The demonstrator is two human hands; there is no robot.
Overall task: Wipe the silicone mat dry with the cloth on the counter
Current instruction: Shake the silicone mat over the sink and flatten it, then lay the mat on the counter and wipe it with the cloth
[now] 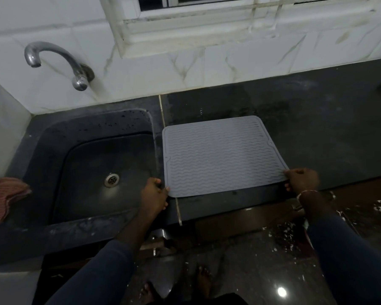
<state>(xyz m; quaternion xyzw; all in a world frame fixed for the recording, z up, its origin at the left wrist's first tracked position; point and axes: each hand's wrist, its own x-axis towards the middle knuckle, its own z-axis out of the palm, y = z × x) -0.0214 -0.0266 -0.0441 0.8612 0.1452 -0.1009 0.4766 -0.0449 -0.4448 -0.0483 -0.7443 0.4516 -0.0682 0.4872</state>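
Hands (154,195) (301,179) on near corners, mat (220,155) flat

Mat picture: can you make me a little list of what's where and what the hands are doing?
mat: grey, wavy ridges, flat on the counter, right of the sink
left hand: grips the mat's near left corner
right hand: grips its near right corner
cloth: red, striped, left of the sink, untouched
tap: on the wall behind the sink

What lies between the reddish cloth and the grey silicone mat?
In the head view, the dark sink with its drain lies between the cloth and the mat; the left hand, gripping the mat's near corner, overlaps the sink's right edge.
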